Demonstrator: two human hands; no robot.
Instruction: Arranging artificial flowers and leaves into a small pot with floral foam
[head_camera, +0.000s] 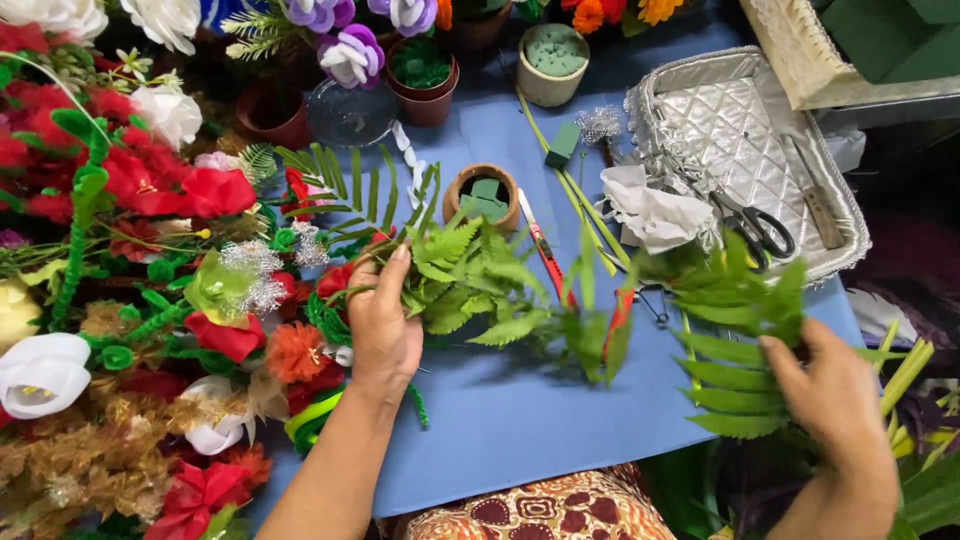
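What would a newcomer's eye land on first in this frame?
Most likely the heap of artificial flowers, red, white and gold, crowding the left side of the blue table. Next, the two bare hands over the blue surface: the left hand grips a bunch of green fern fronds at centre, and the right hand holds another fern frond at the right. Behind, a silver quilted tray holds scissors.

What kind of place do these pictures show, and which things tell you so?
Probably a craft table for artificial flower arranging: a heap of artificial flowers, small pots filled with green floral foam, and scissors in a quilted silver tray.
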